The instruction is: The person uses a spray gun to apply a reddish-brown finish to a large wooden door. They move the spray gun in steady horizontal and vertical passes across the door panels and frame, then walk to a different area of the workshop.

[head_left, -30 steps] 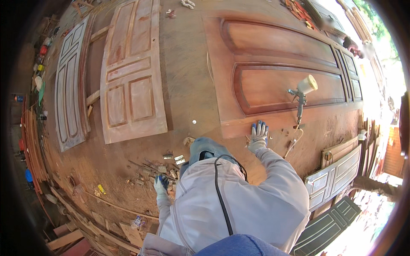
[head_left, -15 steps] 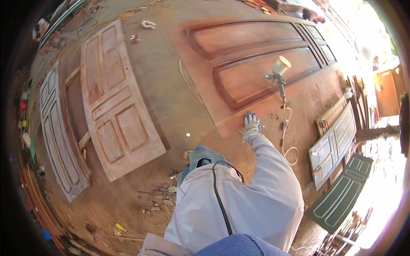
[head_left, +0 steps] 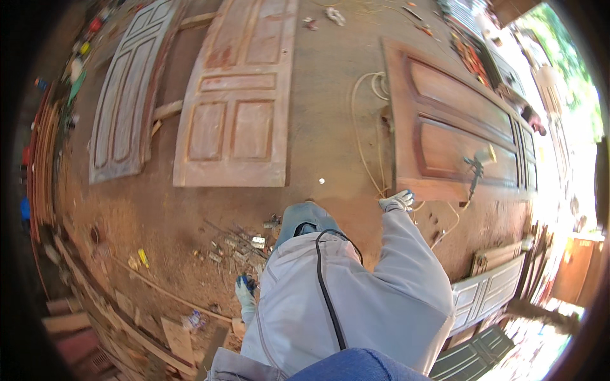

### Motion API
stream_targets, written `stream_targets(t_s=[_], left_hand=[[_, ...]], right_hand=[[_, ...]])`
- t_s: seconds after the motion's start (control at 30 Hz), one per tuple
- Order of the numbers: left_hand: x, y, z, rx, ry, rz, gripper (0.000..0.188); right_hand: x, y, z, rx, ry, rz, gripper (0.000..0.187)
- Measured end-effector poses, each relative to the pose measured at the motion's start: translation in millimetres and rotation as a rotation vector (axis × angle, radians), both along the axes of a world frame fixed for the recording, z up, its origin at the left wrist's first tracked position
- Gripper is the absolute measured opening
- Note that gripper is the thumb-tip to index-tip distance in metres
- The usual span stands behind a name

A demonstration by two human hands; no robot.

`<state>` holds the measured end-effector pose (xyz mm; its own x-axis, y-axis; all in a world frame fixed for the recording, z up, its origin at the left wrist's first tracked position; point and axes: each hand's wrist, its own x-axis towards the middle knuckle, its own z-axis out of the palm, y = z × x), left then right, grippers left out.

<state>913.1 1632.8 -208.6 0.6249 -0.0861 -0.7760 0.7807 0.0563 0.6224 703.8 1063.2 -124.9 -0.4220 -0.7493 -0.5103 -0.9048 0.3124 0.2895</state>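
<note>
My right hand (head_left: 397, 200), in a white and blue work glove, is at the near left corner of a reddish-brown panelled door (head_left: 454, 114). Its fingers bend around the door's edge. On that door sits a spray gun (head_left: 473, 166) with a pale cup on top; a thin hose (head_left: 459, 219) runs down from its handle. My left hand (head_left: 245, 289), gloved the same way, hangs low at my left side above the littered ground. Its fingers are too small and partly shaded, so whether they hold anything is unclear.
A pale panelled door (head_left: 232, 114) and a greyish one (head_left: 132, 95) lie on the left over wooden bars. Scraps (head_left: 229, 251) litter the ground near my feet. Silver-grey (head_left: 486, 295) and dark green (head_left: 473, 355) doors are at the right. Coiled hose (head_left: 359, 120) lies beside the brown door.
My view has swung to the right. My right hand has gone from lying spread on the brown door's corner to bending around its edge. My left hand has come into view.
</note>
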Motion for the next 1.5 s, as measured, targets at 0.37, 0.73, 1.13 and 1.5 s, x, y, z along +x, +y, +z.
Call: stream_targets(t_s=[0.37,0.73,1.13,1.5], left_hand=[[-46.0,61.1,12.5,0.679,-0.174,-0.667,0.037],[320.0,93.0,37.7,0.593,-0.397,-0.306,0.048],[278.8,315.0,-80.2,0.089,-0.067,0.718,0.022],[429.3,372.3,-59.3,-0.001,0.488,0.898,0.022]], right_hand=[[18.8,11.8,-140.9,-0.029,-0.292,0.208,0.095],[389.4,140.0,-162.0,0.272,-0.798,1.272,0.047],[841.6,342.4,-147.2,0.565,-0.500,1.641,0.045],[1067.0,645.0,-122.8,0.768,-0.804,1.672,0.045]])
